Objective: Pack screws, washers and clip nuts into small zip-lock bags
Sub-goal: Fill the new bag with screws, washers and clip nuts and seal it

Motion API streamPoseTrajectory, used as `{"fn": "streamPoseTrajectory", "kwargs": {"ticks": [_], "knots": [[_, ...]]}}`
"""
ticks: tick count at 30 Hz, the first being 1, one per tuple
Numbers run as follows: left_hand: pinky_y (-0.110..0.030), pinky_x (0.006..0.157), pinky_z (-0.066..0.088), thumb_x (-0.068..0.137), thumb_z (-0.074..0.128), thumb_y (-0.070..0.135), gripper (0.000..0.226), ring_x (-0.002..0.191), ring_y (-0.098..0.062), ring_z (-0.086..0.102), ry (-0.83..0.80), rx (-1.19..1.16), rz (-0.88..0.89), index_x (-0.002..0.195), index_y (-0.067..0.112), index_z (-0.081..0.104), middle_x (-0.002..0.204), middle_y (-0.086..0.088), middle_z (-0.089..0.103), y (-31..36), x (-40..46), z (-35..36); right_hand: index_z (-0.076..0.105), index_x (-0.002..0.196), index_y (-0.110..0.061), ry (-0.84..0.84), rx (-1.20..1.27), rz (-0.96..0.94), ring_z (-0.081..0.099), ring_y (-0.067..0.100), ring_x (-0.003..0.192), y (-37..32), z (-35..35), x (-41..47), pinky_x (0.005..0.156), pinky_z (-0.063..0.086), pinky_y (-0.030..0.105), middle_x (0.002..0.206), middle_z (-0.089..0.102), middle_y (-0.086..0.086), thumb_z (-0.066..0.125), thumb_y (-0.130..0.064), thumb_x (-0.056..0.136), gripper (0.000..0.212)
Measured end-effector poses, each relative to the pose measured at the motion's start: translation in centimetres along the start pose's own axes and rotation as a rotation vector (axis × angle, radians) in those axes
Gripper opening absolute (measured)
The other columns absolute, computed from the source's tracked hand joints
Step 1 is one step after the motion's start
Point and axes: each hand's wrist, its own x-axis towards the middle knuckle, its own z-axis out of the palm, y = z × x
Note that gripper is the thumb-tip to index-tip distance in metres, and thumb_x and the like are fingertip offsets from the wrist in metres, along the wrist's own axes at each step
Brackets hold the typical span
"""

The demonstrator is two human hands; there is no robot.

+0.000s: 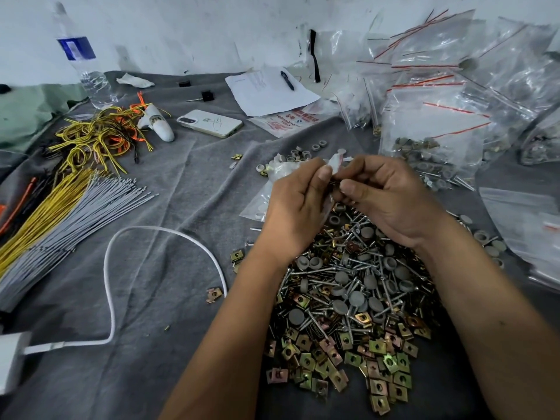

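Both my hands are raised above the hardware pile, meeting at a small zip-lock bag [335, 160]. My left hand [298, 207]: fingers curled, thumb pressed against the bag's edge, pinching it. My right hand [391, 201]: fingers curled inward, thumb and forefinger pinching the same bag from the other side. The bag is crumpled between the fingertips; I cannot tell what it contains.

Below my wrists, on the grey cloth [169, 207]: mixed heap of screws [348, 286] and grey washers [339, 306], with clip nuts [378, 359] spread along its near edge. Filled bags [430, 137] stacked to the right, well apart from my hands.
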Motion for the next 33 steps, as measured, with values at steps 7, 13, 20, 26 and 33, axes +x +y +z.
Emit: {"fn": "streamPoseTrajectory", "kwargs": {"ticks": [7,13,20,26,33], "knots": [[-0.027,0.051,0.034,0.111,0.041,0.023,0.037,0.051,-0.007,0.041,-0.049,-0.067,-0.059,0.081,0.004,0.052,0.060,0.009,0.046,0.0,-0.1,0.1,0.078,0.094,-0.015,-0.046,0.106,0.030,0.069,0.014,0.081,0.5,-0.5,0.1,0.080,0.056,0.023,0.084,0.074,0.005,0.079,-0.016,0.079,0.015],[-0.029,0.054,0.027,0.108,0.053,0.018,0.034,0.059,-0.015,0.038,0.113,0.265,0.053,0.076,0.009,0.048,0.066,0.005,0.043,-0.6,-0.4,0.5,0.072,0.100,-0.006,0.157,-0.098,0.061,0.067,0.014,0.083,1.5,-0.2,0.5,0.080,0.056,0.024,0.090,0.072,0.010,0.072,-0.013,0.079,0.022],[-0.031,0.054,0.031,0.110,0.043,0.024,0.035,0.055,-0.013,0.036,0.056,0.043,-0.020,0.077,0.010,0.048,0.061,0.005,0.041,0.1,0.0,0.4,0.070,0.103,-0.003,0.005,0.102,0.049,0.064,0.012,0.079,0.7,-0.5,0.2,0.075,0.053,0.022,0.085,0.069,0.005,0.066,-0.005,0.087,0.017],[-0.033,0.054,0.026,0.108,0.038,0.031,0.033,0.053,-0.013,0.031,0.012,-0.138,-0.098,0.079,0.017,0.044,0.060,0.010,0.035,0.8,0.1,0.3,0.078,0.095,-0.014,-0.026,0.164,0.002,0.063,0.011,0.077,0.6,-0.2,0.3,0.072,0.052,0.021,0.080,0.069,0.003,0.069,-0.010,0.086,0.014],[-0.027,0.049,0.027,0.110,0.037,0.032,0.042,0.047,-0.007,0.035,-0.008,-0.228,-0.204,0.070,0.023,0.046,0.057,0.010,0.042,0.7,0.0,0.5,0.074,0.090,-0.021,0.160,-0.252,-0.106,0.058,0.010,0.070,1.6,-0.1,0.6,0.069,0.050,0.024,0.073,0.065,-0.003,0.070,-0.032,0.095,0.013]]}}
